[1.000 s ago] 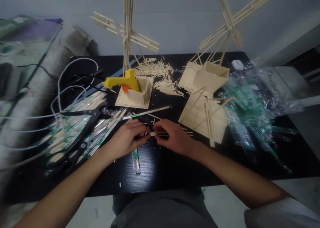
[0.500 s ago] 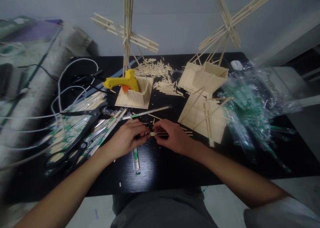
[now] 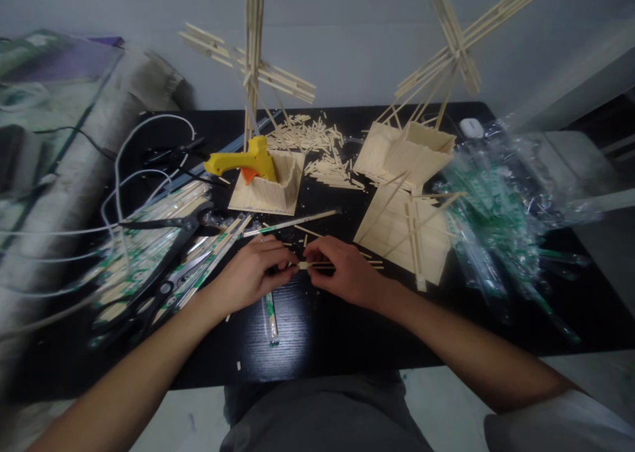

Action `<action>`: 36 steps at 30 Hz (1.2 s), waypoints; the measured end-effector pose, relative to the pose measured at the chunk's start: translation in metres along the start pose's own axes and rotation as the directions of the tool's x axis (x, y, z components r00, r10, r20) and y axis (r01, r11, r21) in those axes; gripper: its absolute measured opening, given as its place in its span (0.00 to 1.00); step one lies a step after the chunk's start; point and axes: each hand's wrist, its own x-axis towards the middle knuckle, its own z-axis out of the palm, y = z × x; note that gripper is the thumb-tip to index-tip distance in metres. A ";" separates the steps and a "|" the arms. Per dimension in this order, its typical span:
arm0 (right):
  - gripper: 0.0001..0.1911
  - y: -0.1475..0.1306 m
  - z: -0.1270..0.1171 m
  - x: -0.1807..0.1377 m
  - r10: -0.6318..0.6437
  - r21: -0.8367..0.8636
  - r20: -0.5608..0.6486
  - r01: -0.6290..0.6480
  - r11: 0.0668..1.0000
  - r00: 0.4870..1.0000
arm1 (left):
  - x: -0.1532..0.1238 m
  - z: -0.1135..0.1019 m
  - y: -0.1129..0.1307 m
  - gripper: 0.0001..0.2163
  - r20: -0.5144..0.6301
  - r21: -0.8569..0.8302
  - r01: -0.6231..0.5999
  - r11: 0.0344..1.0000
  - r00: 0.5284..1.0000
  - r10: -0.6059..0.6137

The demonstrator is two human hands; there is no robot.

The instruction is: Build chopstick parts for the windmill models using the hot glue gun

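My left hand (image 3: 251, 273) and my right hand (image 3: 344, 272) meet at the middle of the black table (image 3: 322, 333). Both pinch the same small bundle of thin wooden sticks (image 3: 310, 265), which lies flat between their fingertips. The fingers of both hands are closed on it. More sticks (image 3: 370, 264) stretch to the right from under my right hand. A wrapped stick (image 3: 270, 316) lies just below my left hand.
A yellow glue gun (image 3: 245, 161) rests on a wooden box base (image 3: 268, 190). Two stick windmills (image 3: 254, 68) (image 3: 456, 48) stand behind. Flat stick panels (image 3: 401, 230), cut stick pieces (image 3: 317, 144), scissors (image 3: 163, 267), white cables (image 3: 124, 187) and empty wrappers (image 3: 496, 220) surround the hands.
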 end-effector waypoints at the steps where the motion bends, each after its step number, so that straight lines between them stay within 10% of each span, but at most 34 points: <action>1: 0.11 0.000 0.000 0.000 -0.003 -0.002 -0.001 0.003 1.000 1.000 | 0.000 0.000 0.000 0.08 -0.003 0.000 -0.006 1.000 1.000 0.006; 36: 0.11 -0.001 -0.002 0.000 -0.065 -0.023 -0.014 0.065 0.998 0.998 | -0.006 0.007 -0.005 0.08 -0.006 0.070 -0.005 0.998 1.000 0.005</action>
